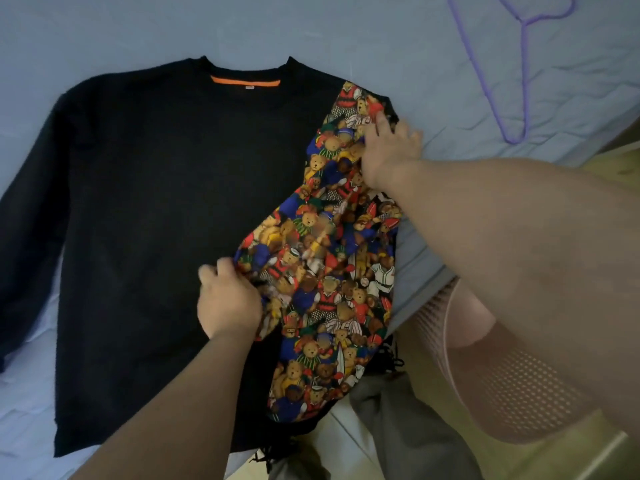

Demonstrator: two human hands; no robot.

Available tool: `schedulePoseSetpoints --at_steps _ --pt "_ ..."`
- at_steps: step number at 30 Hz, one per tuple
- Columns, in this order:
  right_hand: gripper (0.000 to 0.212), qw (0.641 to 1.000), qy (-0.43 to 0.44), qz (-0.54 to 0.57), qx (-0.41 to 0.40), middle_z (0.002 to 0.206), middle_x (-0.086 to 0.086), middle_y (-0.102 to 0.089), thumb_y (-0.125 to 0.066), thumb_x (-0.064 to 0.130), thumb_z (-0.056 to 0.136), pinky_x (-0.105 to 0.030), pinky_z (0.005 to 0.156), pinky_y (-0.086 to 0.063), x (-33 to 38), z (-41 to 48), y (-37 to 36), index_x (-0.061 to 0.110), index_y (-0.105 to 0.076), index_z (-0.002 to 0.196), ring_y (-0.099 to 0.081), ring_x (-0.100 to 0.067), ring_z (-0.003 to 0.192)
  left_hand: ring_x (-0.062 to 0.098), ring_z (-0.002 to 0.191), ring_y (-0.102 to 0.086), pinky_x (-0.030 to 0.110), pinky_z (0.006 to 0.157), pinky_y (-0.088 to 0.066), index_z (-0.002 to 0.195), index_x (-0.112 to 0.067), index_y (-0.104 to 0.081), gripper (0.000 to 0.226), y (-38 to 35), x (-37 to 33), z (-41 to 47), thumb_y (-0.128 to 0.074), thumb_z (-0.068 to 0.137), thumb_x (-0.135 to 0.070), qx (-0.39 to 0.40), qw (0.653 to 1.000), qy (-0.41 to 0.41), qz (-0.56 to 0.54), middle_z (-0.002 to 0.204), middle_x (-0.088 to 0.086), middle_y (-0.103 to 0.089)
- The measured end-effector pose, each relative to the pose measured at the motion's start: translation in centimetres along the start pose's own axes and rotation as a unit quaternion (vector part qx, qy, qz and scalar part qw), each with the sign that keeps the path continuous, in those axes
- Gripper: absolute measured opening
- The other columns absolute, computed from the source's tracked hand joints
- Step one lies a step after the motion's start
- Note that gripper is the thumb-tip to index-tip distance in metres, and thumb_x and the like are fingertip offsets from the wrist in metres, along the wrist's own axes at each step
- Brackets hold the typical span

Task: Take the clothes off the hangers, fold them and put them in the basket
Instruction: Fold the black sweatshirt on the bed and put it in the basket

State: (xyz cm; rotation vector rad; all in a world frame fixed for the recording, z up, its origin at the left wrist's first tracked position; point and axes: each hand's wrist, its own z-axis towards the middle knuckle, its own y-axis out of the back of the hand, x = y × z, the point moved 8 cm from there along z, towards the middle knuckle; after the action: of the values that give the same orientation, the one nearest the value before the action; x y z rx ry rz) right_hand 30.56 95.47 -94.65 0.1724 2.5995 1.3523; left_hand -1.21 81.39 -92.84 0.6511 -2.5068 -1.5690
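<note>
A black sweatshirt (pixel 152 209) with an orange neck trim lies flat, front up, on the blue bedsheet (pixel 104 36). Its right side and sleeve (pixel 332 271) are of colourful teddy-bear print, and the sleeve is folded inward across the body. My left hand (pixel 227 299) grips the cuff end of that sleeve near the sweatshirt's middle. My right hand (pixel 388 150) pinches the print fabric at the shoulder. A purple hanger (pixel 512 64) lies bare on the sheet at the upper right. A pink mesh basket (pixel 512 382) stands beside the bed, partly hidden by my right arm.
The bed's edge runs diagonally at the right, with the floor (pixel 554 459) beyond it. Grey fabric (pixel 398 427) shows at the bottom, below the sweatshirt's hem. The black left sleeve (pixel 27 237) stretches down along the left edge.
</note>
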Motion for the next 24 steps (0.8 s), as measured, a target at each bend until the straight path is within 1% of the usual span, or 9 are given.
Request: schedulePoseSetpoints --at_steps 3,5,8,11,14,16,17,20,24 --pt "0.099 0.999 -0.024 0.048 0.001 0.164 -0.007 0.019 -0.072 0.011 0.080 -0.056 0.114 -0.026 -1.2 0.0 -0.2 0.025 -0.010 0.156 -0.010 -0.039 0.148 0.038 0.113 -0.051 0.052 0.093 -0.039 0.129 -0.010 -0.045 0.037 0.8 0.2 1.2 -0.046 0.099 -0.032 -0.059 0.996 0.011 0.061 0.126 0.017 -0.048" --pt "0.098 0.997 -0.040 0.053 -0.042 0.163 -0.013 0.017 -0.071 0.011 0.082 -0.057 0.115 -0.022 -1.7 -0.6 -0.1 0.025 -0.009 0.156 -0.007 -0.041 0.148 0.035 0.125 -0.043 0.054 0.103 -0.030 0.136 -0.012 -0.038 0.051 0.7 0.6 0.9 -0.049 0.096 -0.042 -0.077 0.993 0.005 0.089 0.137 0.016 -0.042" --pt "0.066 0.983 -0.040 0.080 -0.160 0.161 -0.019 -0.010 -0.051 0.027 0.098 -0.057 0.115 -0.022 -1.4 -2.7 0.3 0.018 -0.018 0.155 -0.019 -0.040 0.146 0.032 0.135 -0.034 0.055 0.109 -0.024 0.141 -0.015 -0.033 0.057 -0.2 0.2 -0.4 -0.046 0.096 -0.048 -0.080 0.989 -0.060 0.107 0.145 0.013 -0.034" --pt "0.053 0.969 -0.069 0.142 -0.191 0.156 -0.018 -0.025 -0.032 0.040 0.104 -0.056 0.112 -0.026 -0.5 -4.7 -1.3 0.016 -0.027 0.151 -0.028 -0.037 0.142 0.034 0.142 -0.028 0.063 0.114 -0.018 0.140 -0.011 -0.035 0.059 -0.9 1.2 -1.9 -0.044 0.097 -0.051 -0.072 0.989 -0.063 0.109 0.148 0.016 -0.033" --pt "0.054 0.962 -0.067 0.188 -0.184 0.157 -0.015 -0.027 -0.029 0.041 0.104 -0.055 0.113 -0.027 0.5 -5.4 -3.4 0.012 -0.031 0.150 -0.027 -0.034 0.144 0.031 0.140 -0.034 0.058 0.119 -0.008 0.133 -0.012 -0.046 0.062 -2.2 -0.5 -4.1 -0.042 0.094 -0.059 -0.043 0.962 -0.217 0.161 0.144 0.013 -0.042" --pt "0.057 0.959 -0.062 0.211 -0.177 0.161 -0.010 -0.022 -0.026 0.043 0.104 -0.053 0.116 -0.023 0.2 -5.3 -4.3 0.012 -0.026 0.153 -0.021 -0.028 0.148 0.028 0.139 -0.038 0.055 0.119 -0.013 0.134 -0.015 -0.049 0.065 -3.6 -1.3 -5.3 -0.046 0.092 -0.064 0.004 0.933 -0.302 0.196 0.143 0.008 -0.047" --pt "0.059 0.960 -0.058 0.214 -0.172 0.163 -0.008 -0.018 -0.024 0.044 0.104 -0.053 0.117 -0.021 -0.1 -5.2 -4.7 0.013 -0.023 0.155 -0.018 -0.025 0.150 0.027 0.141 -0.036 0.054 0.119 -0.017 0.139 -0.016 -0.045 0.067 -4.1 -1.3 -5.2 -0.049 0.092 -0.062 0.026 0.930 -0.303 0.208 0.146 0.005 -0.046" --pt "0.066 0.970 -0.024 0.203 -0.133 0.166 -0.003 -0.006 -0.018 0.051 0.104 -0.051 0.121 -0.014 -1.2 -5.0 -6.2 0.015 -0.008 0.158 -0.009 -0.019 0.152 0.020 0.151 -0.014 0.050 0.121 -0.017 0.155 -0.020 -0.019 0.071 -4.6 0.2 -4.4 -0.049 0.095 -0.043 0.079 0.934 -0.262 0.230 0.162 0.000 -0.021" --pt "0.092 0.981 0.035 0.181 -0.063 0.166 -0.004 0.006 -0.018 0.072 0.093 -0.052 0.122 -0.008 -2.7 -4.7 -7.9 0.012 0.009 0.157 0.001 -0.017 0.152 0.021 0.151 0.014 0.048 0.123 -0.004 0.156 -0.021 0.015 0.079 -4.0 1.9 -3.0 -0.040 0.099 -0.017 0.099 0.922 -0.213 0.307 0.163 -0.004 0.017"
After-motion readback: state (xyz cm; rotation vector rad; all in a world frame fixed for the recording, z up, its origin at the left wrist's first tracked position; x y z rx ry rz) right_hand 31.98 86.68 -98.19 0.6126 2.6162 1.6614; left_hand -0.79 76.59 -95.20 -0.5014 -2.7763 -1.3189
